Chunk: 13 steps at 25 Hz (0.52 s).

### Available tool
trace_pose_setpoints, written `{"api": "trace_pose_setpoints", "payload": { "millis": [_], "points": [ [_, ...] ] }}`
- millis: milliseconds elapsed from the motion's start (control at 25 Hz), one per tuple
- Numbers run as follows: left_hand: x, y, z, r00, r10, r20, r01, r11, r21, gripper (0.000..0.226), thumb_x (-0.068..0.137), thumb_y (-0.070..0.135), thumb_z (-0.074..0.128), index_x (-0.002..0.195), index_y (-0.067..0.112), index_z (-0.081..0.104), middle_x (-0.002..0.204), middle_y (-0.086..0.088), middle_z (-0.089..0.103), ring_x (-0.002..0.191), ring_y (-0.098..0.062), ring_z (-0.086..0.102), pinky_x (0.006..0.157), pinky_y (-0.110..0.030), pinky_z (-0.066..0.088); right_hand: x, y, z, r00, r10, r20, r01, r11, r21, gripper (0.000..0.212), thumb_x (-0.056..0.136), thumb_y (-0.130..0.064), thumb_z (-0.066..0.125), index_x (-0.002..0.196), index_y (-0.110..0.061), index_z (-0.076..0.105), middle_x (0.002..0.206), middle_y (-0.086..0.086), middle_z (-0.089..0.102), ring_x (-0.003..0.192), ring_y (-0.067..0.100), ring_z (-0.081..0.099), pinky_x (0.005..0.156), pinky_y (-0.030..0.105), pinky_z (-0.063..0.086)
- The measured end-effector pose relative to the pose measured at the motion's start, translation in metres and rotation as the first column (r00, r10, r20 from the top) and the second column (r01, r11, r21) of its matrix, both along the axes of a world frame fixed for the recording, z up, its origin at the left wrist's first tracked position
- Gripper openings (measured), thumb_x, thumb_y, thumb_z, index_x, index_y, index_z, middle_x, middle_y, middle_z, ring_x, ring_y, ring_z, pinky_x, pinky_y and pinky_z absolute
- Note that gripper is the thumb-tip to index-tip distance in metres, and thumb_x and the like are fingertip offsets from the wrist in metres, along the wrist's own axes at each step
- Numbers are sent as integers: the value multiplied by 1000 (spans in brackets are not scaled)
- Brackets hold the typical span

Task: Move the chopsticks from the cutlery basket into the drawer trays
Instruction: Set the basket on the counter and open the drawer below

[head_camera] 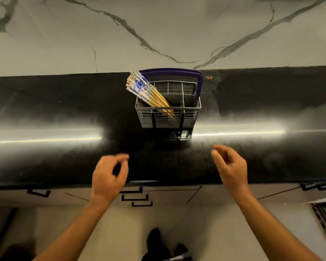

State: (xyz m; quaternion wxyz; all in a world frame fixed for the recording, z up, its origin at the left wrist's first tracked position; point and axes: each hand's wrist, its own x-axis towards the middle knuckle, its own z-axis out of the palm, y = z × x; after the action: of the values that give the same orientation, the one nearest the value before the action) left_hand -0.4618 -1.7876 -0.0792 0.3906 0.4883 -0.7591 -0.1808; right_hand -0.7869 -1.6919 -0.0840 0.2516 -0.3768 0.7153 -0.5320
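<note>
A grey plastic cutlery basket [168, 110] with lattice walls and inner dividers stands on a glossy black counter [45, 113], towards its back edge where the dark slab meets a pale marble wall [158, 25] streaked with grey veins. A curved purple handle [199, 81] arches over the basket's far side. The chopsticks [149, 93], a bundle of slim wooden sticks with blue-and-white patterned tops, stand in the basket's left compartment, tilted so the tips rest low against the near wall and the patterned ends fan out past the back left corner of the rim.

Both hands hover over the counter's front edge, well apart from the basket and from each other. The left hand [109, 176] is blurred, its fingers loosely curled with the thumb near the fingertips, holding nothing. The right hand [231, 166] is also loosely curled and holds nothing.

Below the front edge run pale drawer fronts [167, 194] with thin, black, angular handles [135, 197].
</note>
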Motion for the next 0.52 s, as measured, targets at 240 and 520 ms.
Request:
{"api": "trace_pose_setpoints", "payload": {
  "millis": [240, 520],
  "points": [
    [48, 72, -96, 840, -210, 500, -16, 912, 409, 46, 85, 41, 55, 124, 19, 65, 118, 2, 68, 110, -16, 62, 94, -24, 46, 43, 103, -50, 997, -60, 43, 55, 993, 106, 17, 91, -14, 66, 93, -30, 71, 82, -10, 73, 76, -1, 66, 66, 9, 50],
    [35, 37, -128, 548, -440, 711, -57, 829, 556, 87, 86, 45, 62, 157, 20, 18, 164, -6, 21, 150, -27, 22, 123, -38, 14, 83, 196, -102, 957, -261, 128, 214, 930, 299, 22, 94, -9, 59, 100, -26, 70, 74, 13, 67, 70, 33, 66, 69, 40, 57]
  ]
}}
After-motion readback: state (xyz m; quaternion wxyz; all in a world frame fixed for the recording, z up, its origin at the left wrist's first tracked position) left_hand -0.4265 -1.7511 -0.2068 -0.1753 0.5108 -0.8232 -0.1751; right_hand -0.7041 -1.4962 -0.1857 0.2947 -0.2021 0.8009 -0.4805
